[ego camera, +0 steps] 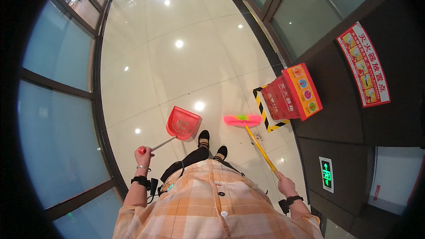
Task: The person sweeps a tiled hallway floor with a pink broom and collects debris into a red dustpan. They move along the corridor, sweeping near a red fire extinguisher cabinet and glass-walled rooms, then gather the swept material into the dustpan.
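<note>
My left hand (144, 156) grips the handle of a red plastic dustpan (182, 123), whose pan is in front of my feet to the left, with dark smudges inside. In my right hand (286, 184) is the yellow handle of a broom (242, 120) with pink and green bristles. The broom head lies across the tiles just left of the fire extinguisher box. A small patch of dark debris (258, 136) is on the floor behind the broom head, close beside its handle.
A red fire extinguisher box (280, 99) stands within black-and-yellow floor tape (273, 128) by the dark wall. A lit exit sign (326, 174) is low on that wall. Framed glass panels (59, 139) line the left side. The glossy floor reflects lights.
</note>
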Action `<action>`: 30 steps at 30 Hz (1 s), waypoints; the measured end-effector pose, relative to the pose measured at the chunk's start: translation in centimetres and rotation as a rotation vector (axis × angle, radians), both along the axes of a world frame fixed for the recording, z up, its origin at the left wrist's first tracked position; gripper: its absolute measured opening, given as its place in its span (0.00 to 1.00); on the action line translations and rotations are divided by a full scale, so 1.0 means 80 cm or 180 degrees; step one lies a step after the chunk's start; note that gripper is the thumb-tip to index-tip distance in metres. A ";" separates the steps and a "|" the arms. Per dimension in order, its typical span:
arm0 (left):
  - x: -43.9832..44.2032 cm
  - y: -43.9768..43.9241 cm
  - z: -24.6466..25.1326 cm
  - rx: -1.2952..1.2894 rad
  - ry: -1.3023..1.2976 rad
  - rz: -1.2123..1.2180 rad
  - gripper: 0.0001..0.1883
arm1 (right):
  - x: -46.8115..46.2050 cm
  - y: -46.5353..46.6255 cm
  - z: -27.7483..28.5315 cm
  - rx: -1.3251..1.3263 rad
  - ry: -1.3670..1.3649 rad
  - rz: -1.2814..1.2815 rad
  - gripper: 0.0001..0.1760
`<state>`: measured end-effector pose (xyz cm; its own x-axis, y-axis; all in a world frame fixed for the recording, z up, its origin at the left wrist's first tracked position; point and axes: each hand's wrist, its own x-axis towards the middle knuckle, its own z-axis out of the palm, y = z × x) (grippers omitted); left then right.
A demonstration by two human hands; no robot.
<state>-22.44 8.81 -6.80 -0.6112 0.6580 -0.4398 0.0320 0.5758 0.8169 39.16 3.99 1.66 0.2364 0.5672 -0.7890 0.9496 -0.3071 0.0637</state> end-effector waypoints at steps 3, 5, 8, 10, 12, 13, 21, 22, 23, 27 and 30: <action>0.007 0.002 0.003 0.0034 0.0043 0.0002 0.07 | 0.007 0.011 0.020 0.0373 0.0230 -0.0133 0.25; 0.010 0.001 0.007 0.0045 0.0048 0.0027 0.07 | 0.004 0.033 0.008 0.0629 0.0328 -0.0078 0.23; 0.015 -0.005 0.013 0.0065 0.0019 0.0071 0.07 | -0.024 0.090 -0.046 0.1048 0.0513 0.0083 0.25; 0.018 -0.012 0.020 0.0020 0.0004 0.0111 0.06 | -0.050 0.142 -0.085 0.1109 0.0573 0.0208 0.26; 0.021 -0.023 0.028 -0.0005 0.0108 0.0149 0.06 | -0.081 0.187 -0.114 0.1031 0.0542 0.0299 0.26; 0.022 -0.028 0.033 0.0000 0.0077 0.0213 0.06 | -0.093 0.204 -0.124 0.1002 0.0509 0.0355 0.26; 0.026 -0.078 0.035 0.0053 0.0127 0.0644 0.06 | -0.043 0.138 -0.126 0.0400 0.0416 0.0764 0.33; 0.025 -0.081 0.030 0.0086 0.0071 0.0726 0.06 | -0.024 0.113 -0.114 0.0318 0.0375 0.0802 0.31; 0.022 -0.081 0.022 0.0030 0.0116 0.0737 0.06 | -0.006 0.090 -0.100 0.0239 0.0298 0.0808 0.30; 0.022 -0.087 0.005 -0.0022 0.0166 0.0931 0.05 | 0.038 0.032 -0.025 -0.0092 0.0109 0.0688 0.29; 0.023 -0.089 -0.004 -0.0070 0.0229 0.1077 0.05 | 0.044 0.025 0.020 0.0082 0.0187 0.0662 0.28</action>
